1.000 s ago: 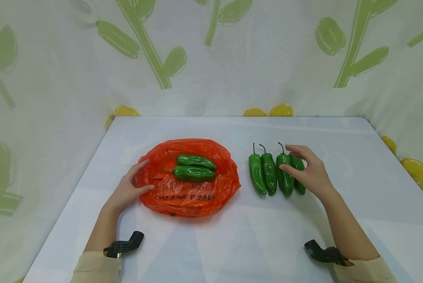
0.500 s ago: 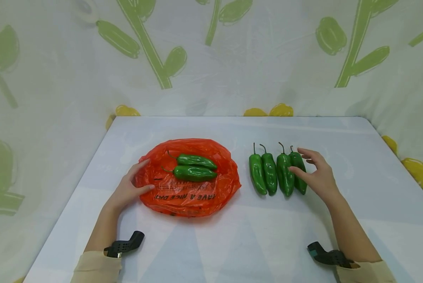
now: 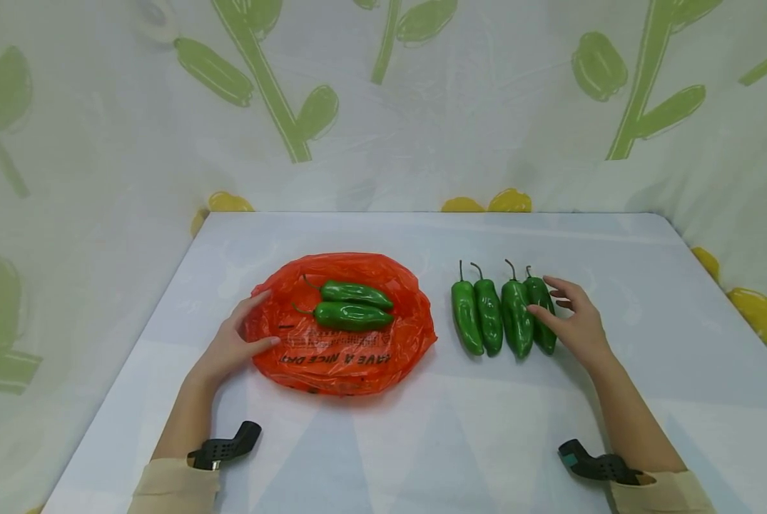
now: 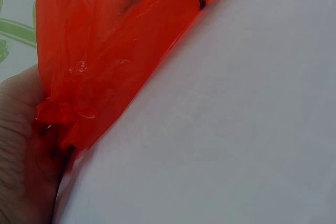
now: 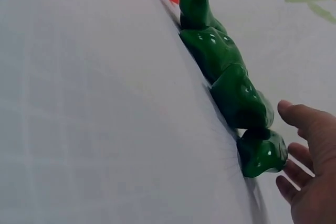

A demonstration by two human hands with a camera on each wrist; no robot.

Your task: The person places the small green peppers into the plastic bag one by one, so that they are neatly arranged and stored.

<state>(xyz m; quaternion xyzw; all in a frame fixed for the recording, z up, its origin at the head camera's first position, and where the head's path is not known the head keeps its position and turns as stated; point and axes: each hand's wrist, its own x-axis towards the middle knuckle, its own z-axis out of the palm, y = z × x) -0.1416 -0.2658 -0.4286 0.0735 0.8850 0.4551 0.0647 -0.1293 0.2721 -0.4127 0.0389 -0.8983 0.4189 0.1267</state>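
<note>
In the head view a crumpled red plastic bag (image 3: 338, 375) with black lettering lies on the left half of the table. On it rest two green chili peppers, the upper one (image 3: 357, 293) and the lower one (image 3: 354, 316). My left hand (image 3: 232, 343) touches the bag's left edge, thumb and forefinger spread; its other fingers are hidden. To the right, several green peppers lie in a row, stems away from me. My right hand (image 3: 578, 325) is at the rightmost pepper (image 3: 544, 339), thumb overlapping it, fingers on its far side. In the right wrist view those fingers are relaxed beside that pepper (image 5: 262, 153).
The white table (image 3: 409, 457) runs back to a pale curtain (image 3: 473, 107) with green leaf prints. Bare table surface shows between the bag and the pepper row. Black wrist cameras are strapped to the left forearm (image 3: 219, 451) and the right forearm (image 3: 595, 465).
My right hand has shifted right and slightly toward me, from over the two rightmost peppers to the outermost one. The left hand, bag and peppers have stayed in place.
</note>
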